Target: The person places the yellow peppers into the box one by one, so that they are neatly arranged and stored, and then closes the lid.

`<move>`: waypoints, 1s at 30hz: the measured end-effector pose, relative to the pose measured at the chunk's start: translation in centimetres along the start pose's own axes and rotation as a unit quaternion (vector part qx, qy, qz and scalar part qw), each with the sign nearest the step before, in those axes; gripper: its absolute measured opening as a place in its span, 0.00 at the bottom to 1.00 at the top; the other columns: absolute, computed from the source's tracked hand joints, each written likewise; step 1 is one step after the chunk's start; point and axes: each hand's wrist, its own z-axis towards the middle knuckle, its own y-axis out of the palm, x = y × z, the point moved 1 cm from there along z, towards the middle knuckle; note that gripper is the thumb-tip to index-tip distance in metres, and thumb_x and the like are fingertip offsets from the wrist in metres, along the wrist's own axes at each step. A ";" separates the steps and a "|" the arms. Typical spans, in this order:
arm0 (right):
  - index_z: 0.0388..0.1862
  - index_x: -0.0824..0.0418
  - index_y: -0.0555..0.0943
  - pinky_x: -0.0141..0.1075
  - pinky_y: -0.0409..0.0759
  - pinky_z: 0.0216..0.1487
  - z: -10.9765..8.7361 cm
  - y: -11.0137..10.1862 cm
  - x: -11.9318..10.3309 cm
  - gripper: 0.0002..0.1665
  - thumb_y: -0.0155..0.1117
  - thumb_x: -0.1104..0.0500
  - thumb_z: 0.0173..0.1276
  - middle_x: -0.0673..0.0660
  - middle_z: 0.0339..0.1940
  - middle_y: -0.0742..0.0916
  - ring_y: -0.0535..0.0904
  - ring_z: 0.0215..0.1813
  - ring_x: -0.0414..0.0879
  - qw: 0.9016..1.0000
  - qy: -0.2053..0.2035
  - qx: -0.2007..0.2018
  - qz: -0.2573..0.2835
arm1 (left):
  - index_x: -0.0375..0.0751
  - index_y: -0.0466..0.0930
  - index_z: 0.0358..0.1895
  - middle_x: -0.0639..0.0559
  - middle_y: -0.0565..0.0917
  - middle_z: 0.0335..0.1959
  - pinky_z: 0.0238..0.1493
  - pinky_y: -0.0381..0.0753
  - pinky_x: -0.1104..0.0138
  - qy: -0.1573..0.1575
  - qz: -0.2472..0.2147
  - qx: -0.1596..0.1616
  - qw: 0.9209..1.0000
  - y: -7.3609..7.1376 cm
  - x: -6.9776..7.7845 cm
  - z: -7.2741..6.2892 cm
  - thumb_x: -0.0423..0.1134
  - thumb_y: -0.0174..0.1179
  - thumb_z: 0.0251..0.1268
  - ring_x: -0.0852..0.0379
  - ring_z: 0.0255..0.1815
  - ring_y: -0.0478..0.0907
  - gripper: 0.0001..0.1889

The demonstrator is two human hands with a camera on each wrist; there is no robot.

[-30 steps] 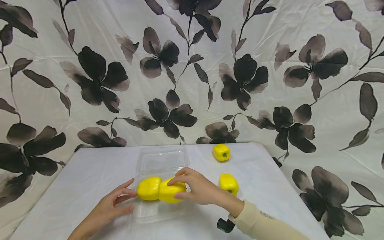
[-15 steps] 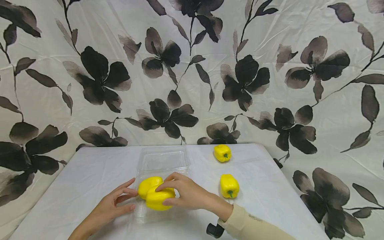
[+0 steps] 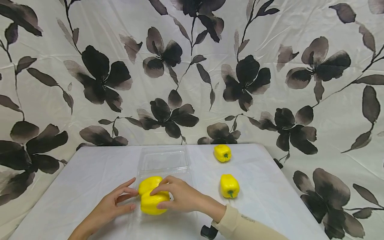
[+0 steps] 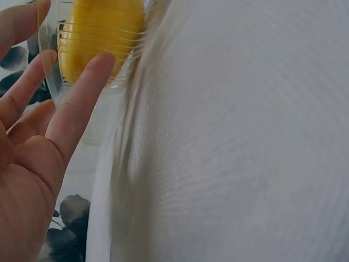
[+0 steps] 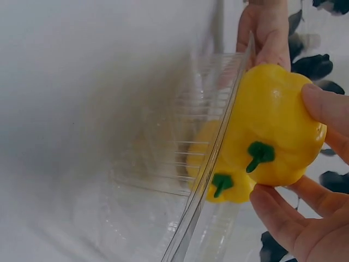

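My right hand point(image 3: 183, 196) pinches a yellow bell pepper point(image 3: 151, 204) between thumb and fingers, over the near part of a clear plastic clamshell container point(image 3: 163, 160). In the right wrist view this bell pepper point(image 5: 275, 117) stands at the container's rim point(image 5: 210, 164), its green stem showing. A second yellow bell pepper point(image 3: 147, 184) lies inside the container, just beyond the held one and partly hidden by it. My left hand point(image 3: 115, 201) is at the container's left side. In the left wrist view its spread fingers point(image 4: 79, 109) touch the ribbed clear wall.
Two more yellow bell peppers stand on the white-covered table to the right, one at the back point(image 3: 222, 153) and one nearer point(image 3: 229, 186). The container's lid lies open toward the back. A flowered cloth point(image 3: 168, 113) hangs behind the table. A black device point(image 3: 209, 232) is under the right sleeve.
My right hand has carried its bell pepper left and toward me, from beside the other pepper to the near side of it. The left hand stays in place.
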 end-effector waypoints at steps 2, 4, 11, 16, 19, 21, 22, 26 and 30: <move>0.66 0.44 0.85 0.31 0.78 0.64 0.1 0.2 0.0 0.23 0.74 0.48 0.74 0.50 0.62 0.82 0.77 0.64 0.39 1.000 -0.001 -0.001 -0.003 | 0.50 0.83 0.59 0.48 0.55 0.87 0.67 0.82 0.64 -0.001 0.000 -0.001 1.000 0.0 0.0 0.0 0.46 0.77 0.65 0.40 0.73 0.77 0.22; 0.66 0.44 0.85 0.31 0.78 0.64 0.3 0.3 0.1 0.23 0.74 0.48 0.74 0.49 0.62 0.82 0.77 0.64 0.39 1.000 -0.001 -0.002 -0.005 | 0.50 0.83 0.59 0.47 0.55 0.87 0.66 0.82 0.64 -0.002 0.003 0.000 1.000 0.0 0.1 0.0 0.47 0.77 0.64 0.39 0.73 0.76 0.22; 0.66 0.43 0.85 0.32 0.78 0.63 0.7 0.9 0.2 0.22 0.73 0.48 0.75 0.49 0.63 0.82 0.77 0.63 0.39 1.000 -0.001 -0.008 -0.006 | 0.50 0.83 0.59 0.47 0.55 0.87 0.66 0.83 0.62 -0.012 0.004 0.002 1.000 0.0 0.2 0.1 0.50 0.77 0.63 0.38 0.74 0.75 0.24; 0.66 0.44 0.85 0.30 0.78 0.62 0.9 1.0 0.2 0.22 0.73 0.48 0.75 0.49 0.62 0.83 0.77 0.63 0.38 1.000 -0.009 -0.012 -0.012 | 0.50 0.83 0.59 0.47 0.55 0.87 0.65 0.84 0.62 -0.008 0.004 0.002 1.000 0.1 0.1 0.1 0.50 0.77 0.63 0.37 0.74 0.75 0.23; 0.66 0.44 0.85 0.29 0.78 0.62 0.9 0.9 0.1 0.22 0.73 0.48 0.75 0.48 0.62 0.83 0.77 0.63 0.37 1.000 -0.009 -0.018 -0.013 | 0.50 0.83 0.59 0.47 0.55 0.87 0.65 0.84 0.62 -0.006 0.002 0.001 1.000 0.1 0.1 0.0 0.49 0.77 0.63 0.37 0.74 0.75 0.23; 0.66 0.44 0.85 0.29 0.78 0.61 1.0 0.9 0.1 0.22 0.72 0.48 0.75 0.48 0.62 0.83 0.77 0.63 0.37 1.000 -0.005 -0.023 -0.012 | 0.50 0.83 0.59 0.46 0.55 0.87 0.64 0.84 0.62 -0.006 0.002 0.001 1.000 0.1 0.1 0.1 0.49 0.77 0.63 0.37 0.74 0.75 0.23; 0.66 0.43 0.85 0.30 0.78 0.61 1.0 0.8 0.1 0.22 0.72 0.47 0.75 0.48 0.62 0.83 0.77 0.62 0.37 1.000 -0.002 -0.025 -0.011 | 0.50 0.83 0.59 0.46 0.55 0.87 0.64 0.84 0.62 -0.006 0.003 0.000 1.000 0.1 0.1 0.1 0.49 0.77 0.63 0.36 0.74 0.75 0.23; 0.66 0.42 0.85 0.29 0.78 0.60 1.0 0.9 0.0 0.23 0.73 0.47 0.75 0.47 0.61 0.83 0.78 0.61 0.36 0.999 0.006 -0.028 -0.019 | 0.49 0.83 0.59 0.46 0.55 0.87 0.64 0.84 0.62 -0.007 0.004 -0.001 1.000 0.1 0.2 0.1 0.49 0.78 0.63 0.36 0.74 0.75 0.23; 0.65 0.42 0.85 0.28 0.78 0.59 1.1 1.3 -0.1 0.22 0.74 0.47 0.73 0.48 0.59 0.84 0.78 0.58 0.36 0.999 -0.009 -0.018 -0.048 | 0.49 0.83 0.59 0.46 0.55 0.87 0.64 0.84 0.62 -0.008 0.011 0.001 1.000 0.1 0.3 0.0 0.50 0.77 0.64 0.36 0.74 0.75 0.23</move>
